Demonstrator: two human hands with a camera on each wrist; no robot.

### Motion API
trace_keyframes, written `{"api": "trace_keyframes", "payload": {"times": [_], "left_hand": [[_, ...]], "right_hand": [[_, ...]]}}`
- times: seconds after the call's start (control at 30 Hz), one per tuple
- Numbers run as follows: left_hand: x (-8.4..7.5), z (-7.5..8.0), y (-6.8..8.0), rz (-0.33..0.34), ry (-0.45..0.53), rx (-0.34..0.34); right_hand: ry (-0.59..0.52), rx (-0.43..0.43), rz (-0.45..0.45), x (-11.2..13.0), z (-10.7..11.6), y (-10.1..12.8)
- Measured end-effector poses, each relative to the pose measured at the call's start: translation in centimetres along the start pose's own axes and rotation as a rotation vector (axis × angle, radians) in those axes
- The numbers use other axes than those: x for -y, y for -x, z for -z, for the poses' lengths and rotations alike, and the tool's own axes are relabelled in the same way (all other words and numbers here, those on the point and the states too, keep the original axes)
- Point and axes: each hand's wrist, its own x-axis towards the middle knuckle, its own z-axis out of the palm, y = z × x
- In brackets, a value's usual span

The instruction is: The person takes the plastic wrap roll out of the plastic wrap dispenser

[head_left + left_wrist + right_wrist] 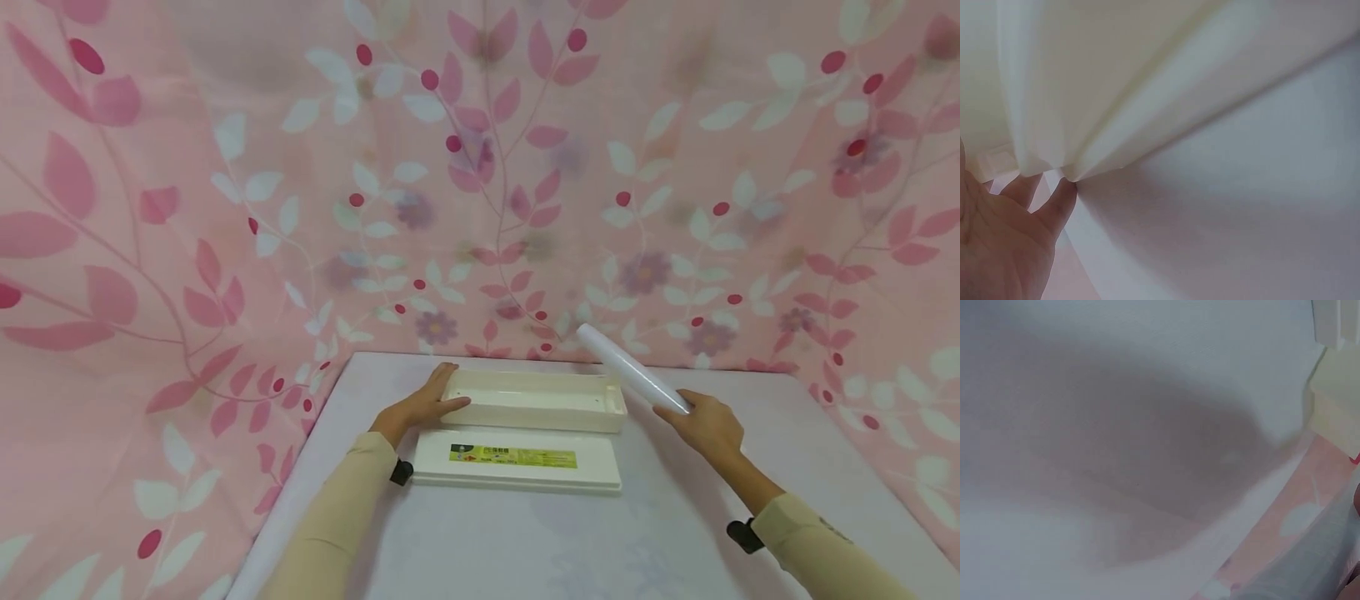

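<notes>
A long cream plastic box (536, 418) lies lidless near the table's back edge, its inside showing bare. My left hand (423, 406) grips its left end, thumb along the front rim and fingers toward the back corner. In the left wrist view, thumb and fingertips touch the box's wall (1141, 81). Just in front lies the white lid (517, 478), bearing a green and yellow label. To the right of the box, my right hand (708, 425) holds the lower end of a white, shiny roll of plastic film (630, 367), which tilts up and leftward past the box's right end.
A pale cloth covers the table (525, 542). Pink curtains (487, 183) with a leaf print hang behind it and along both sides. A black wrist camera (745, 536) sits under the right forearm, another (402, 472) beside the lid's left end.
</notes>
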Motion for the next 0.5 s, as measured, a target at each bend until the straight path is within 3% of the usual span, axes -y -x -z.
{"api": "trace_keyframes", "payload": {"times": [0.5], "left_hand": [[0.4, 0.0, -0.5, -0.035, -0.009, 0.013]], "right_hand": [[0.001, 0.0, -0.095, -1.3, 0.0, 1.5]]}}
